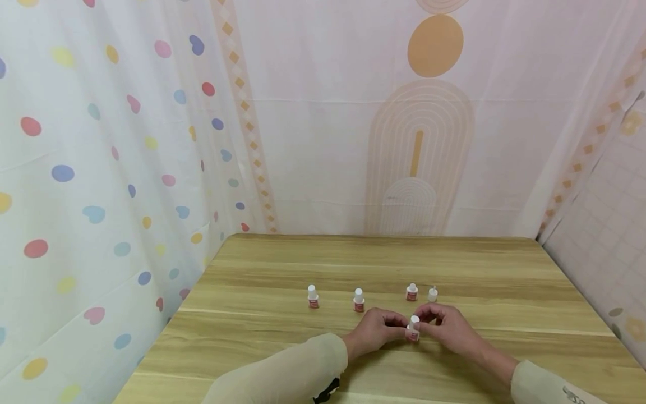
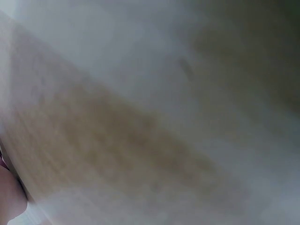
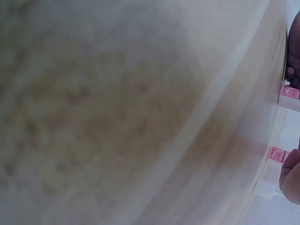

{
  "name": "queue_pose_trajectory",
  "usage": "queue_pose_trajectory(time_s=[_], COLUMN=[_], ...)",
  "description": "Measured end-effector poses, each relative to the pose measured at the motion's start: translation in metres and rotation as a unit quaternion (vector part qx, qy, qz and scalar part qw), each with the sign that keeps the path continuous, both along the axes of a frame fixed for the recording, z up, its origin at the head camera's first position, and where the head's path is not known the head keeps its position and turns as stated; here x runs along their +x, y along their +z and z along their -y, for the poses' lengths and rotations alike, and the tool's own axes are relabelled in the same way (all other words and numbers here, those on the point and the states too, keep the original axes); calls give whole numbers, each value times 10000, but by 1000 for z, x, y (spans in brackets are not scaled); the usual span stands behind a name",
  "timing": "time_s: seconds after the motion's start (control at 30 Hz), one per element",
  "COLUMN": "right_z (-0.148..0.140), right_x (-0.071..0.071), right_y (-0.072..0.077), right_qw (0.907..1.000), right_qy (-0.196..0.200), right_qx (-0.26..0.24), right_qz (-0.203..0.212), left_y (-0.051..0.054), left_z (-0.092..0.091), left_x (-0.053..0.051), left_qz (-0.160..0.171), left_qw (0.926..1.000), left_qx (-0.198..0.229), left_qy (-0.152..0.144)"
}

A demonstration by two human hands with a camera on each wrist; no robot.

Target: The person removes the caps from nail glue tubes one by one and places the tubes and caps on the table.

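In the head view a small white bottle (image 1: 413, 335) with a red label stands upright on the table between my hands. My left hand (image 1: 375, 332) holds its body from the left, thumb and fingertips around it. From the right, my right hand (image 1: 451, 327) pinches the white cap on top. Behind them is another bottle (image 1: 411, 294) of the same kind with its cap off. Right of it lies an upturned white cap (image 1: 433, 295) with a thin stem pointing up. The right wrist view catches the held bottle (image 3: 289, 97) at its edge; the left wrist view is mostly blurred tabletop.
Two more capped bottles stand to the left, one white-capped bottle (image 1: 359, 301) near my left hand and another bottle (image 1: 313, 297) farther out. The wooden table (image 1: 262, 258) meets patterned curtains (image 1: 323, 168) at its back and left.
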State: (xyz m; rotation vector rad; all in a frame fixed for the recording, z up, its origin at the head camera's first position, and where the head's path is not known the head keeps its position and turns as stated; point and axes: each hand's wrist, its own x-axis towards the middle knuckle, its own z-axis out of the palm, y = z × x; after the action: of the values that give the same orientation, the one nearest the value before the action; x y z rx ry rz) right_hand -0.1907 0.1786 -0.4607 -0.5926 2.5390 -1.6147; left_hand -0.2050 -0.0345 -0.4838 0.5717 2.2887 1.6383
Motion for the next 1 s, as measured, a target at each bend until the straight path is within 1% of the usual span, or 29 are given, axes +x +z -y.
queue_pose_trajectory(time_s=[0.33,0.47,0.6,0.7,1.0], right_z=[0,1,1,1,1], right_x=[0,0,0,0,2], right_y=[-1,-2,-2,-1,2], right_qw=[9999,9999,10000,9998,9997], right_qy=[63,5,-7,50,151], right_qx=[-101,-107,-68,-39,-103], right_qz=[-22,7,-42,-162,-154], left_y=[1,2,4,5,4], left_z=[1,1,1,0,-1], left_x=[1,1,2,2,2], left_qz=[6,-8,2,18,-137], left_qw=[10000,10000,10000,10000,9998], left_qx=[2,-28,-66,-71,-113], left_qy=[8,21,27,43,79])
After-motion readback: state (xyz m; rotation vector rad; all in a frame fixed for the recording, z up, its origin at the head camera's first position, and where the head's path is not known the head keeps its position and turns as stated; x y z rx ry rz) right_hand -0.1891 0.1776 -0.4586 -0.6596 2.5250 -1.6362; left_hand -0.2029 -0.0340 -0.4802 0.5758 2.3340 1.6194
